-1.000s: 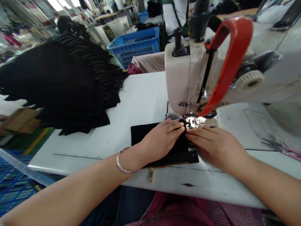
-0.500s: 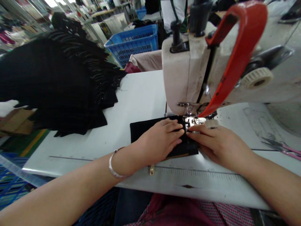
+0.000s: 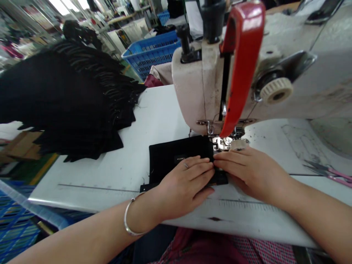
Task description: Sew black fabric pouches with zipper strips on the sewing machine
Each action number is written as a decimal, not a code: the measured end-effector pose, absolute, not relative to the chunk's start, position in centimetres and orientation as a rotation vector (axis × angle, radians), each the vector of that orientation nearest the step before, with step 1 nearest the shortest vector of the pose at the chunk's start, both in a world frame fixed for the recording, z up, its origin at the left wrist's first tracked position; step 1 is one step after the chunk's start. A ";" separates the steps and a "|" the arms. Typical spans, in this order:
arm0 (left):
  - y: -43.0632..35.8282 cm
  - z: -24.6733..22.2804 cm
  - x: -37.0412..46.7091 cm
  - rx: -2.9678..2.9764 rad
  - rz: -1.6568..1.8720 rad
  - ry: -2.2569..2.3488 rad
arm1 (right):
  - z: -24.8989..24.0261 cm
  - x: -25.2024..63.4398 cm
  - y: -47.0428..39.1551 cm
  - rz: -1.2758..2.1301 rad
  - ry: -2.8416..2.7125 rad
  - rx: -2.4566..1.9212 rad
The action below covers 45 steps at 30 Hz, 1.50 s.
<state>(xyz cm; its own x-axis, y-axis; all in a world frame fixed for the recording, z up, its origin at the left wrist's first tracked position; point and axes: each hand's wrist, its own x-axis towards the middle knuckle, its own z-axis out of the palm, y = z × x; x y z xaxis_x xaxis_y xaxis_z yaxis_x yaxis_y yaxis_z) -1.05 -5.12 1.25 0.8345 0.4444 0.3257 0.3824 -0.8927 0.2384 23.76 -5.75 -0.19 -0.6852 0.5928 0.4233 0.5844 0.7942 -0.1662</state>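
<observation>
Both hands are lying flat on a small rectangular black fabric piece (image 3: pixel 176 157) right at the needle of a cream-coloured industrial sewing machine (image 3: pixel 203 91). The left hand (image 3: pixel 184 183) is pressing down on the cloth with fingers spread and extended, pinching nothing, just pinning the near half against the white table top (image 3: pixel 154 117). The right hand (image 3: pixel 253 172) is doing the same from three o'clock, open-palmed, its fingertips (image 3: pixel 220 161) meeting the left ones just short of the shiny metal presser foot (image 3: pixel 221 143). The black piece is sitting at the centre of the table, its far right corner tucked under the foot, a small woven label (image 3: pixel 180 158) showing on top. The curved red plastic guard (image 3: pixel 240 62) is arching over the needle area at twelve o'clock. To do this well, I judge the hands should be feeding evenly, both pressing lightly so the layers are not creeping, fingertips staying short of the foot and the edge running straight. At ten o'clock a tall fanned stack of black fabric pieces (image 3: pixel 63 99) is resting on the table, well apart from the work, with a blue perforated plastic crate (image 3: pixel 150 55) beyond it. At three o'clock, pink-handled scissors (image 3: pixel 330 172) are lying near the table's edge. A thin silver bangle (image 3: pixel 129 223) is circling the left wrist.
</observation>
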 end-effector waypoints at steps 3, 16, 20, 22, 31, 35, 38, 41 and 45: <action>-4.6 1.1 -1.1 2.841 0.624 0.633 | -0.3 23.4 -5.9 0.030 -2.482 -0.888; 0.3 0.0 -0.6 2.908 0.695 0.555 | -0.4 22.8 -5.7 -0.025 -2.474 -1.235; 1.2 -0.1 -0.4 2.905 0.701 0.575 | -0.5 22.9 -5.7 -0.030 -2.438 -1.216; 1.3 -0.1 -0.3 2.914 0.698 0.570 | -0.4 23.0 -5.7 0.000 -2.432 -1.195; 4.2 0.3 -1.8 3.104 0.563 0.268 | 0.4 23.7 -5.3 -0.203 -2.245 -1.457; 4.8 1.1 -2.2 3.099 0.520 0.255 | 0.3 23.9 -5.0 -0.259 -2.294 -1.518; 3.9 1.1 -1.5 3.044 0.542 0.407 | 0.4 23.7 -5.2 -0.203 -2.358 -1.375; 2.9 0.7 -0.7 3.002 0.647 0.515 | 0.3 22.9 -5.4 -0.146 -2.399 -1.243; 1.6 0.2 -0.1 2.908 0.808 0.658 | -0.3 22.2 -5.2 -0.220 -2.336 -1.444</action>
